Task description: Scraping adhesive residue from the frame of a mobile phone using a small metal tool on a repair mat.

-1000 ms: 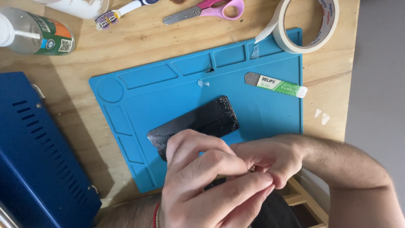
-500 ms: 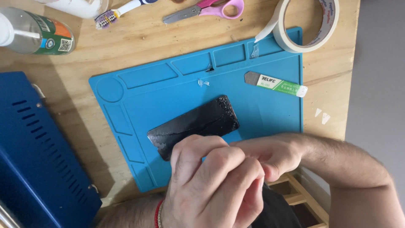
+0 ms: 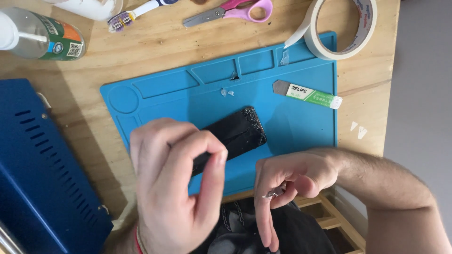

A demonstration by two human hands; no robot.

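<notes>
Wooden table (image 3: 155,51) – carries blue mat (image 3: 301,136), scissors (image 3: 230,10), tape roll (image 3: 341,28), bottle (image 3: 42,35), blue box (image 3: 37,174)

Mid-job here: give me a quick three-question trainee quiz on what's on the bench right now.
1. True or false: the black cracked phone lies on the blue mat.
2. Which hand pinches a small shiny sliver: left hand or right hand?
3. Which lies nearest the roll of masking tape: A) clear bottle, B) pink-handled scissors, C) dark blue box?

Key: 1 true; 2 right hand; 3 B.
</notes>
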